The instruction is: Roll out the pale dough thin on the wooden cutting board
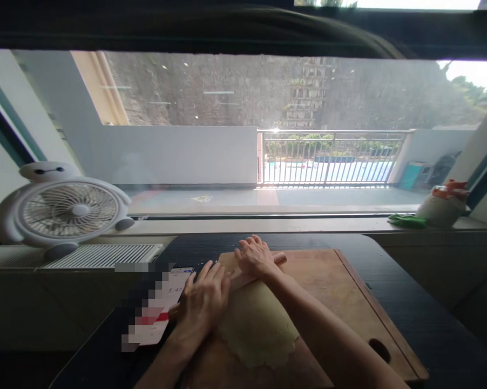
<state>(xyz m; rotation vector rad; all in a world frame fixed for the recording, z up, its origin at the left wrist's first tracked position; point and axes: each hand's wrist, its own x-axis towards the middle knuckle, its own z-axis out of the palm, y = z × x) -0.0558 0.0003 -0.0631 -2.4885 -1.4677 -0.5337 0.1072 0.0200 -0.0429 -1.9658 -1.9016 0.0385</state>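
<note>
Both hands (206, 293) (255, 256) palm down, over rolling pin (240, 278)

Left hand (207, 292) and right hand (255, 256) press palm-down.

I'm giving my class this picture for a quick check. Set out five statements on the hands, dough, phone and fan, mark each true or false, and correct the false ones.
1. The left hand and right hand are both on the rolling pin. True.
2. The dough lies flat on the board. True.
3. The phone lies to the right of the board. False: the phone lies to its left.
4. The fan is at the left of the picture. True.
5. The dough is cut into thin strips. False: it is one sheet with an uneven edge.
</note>
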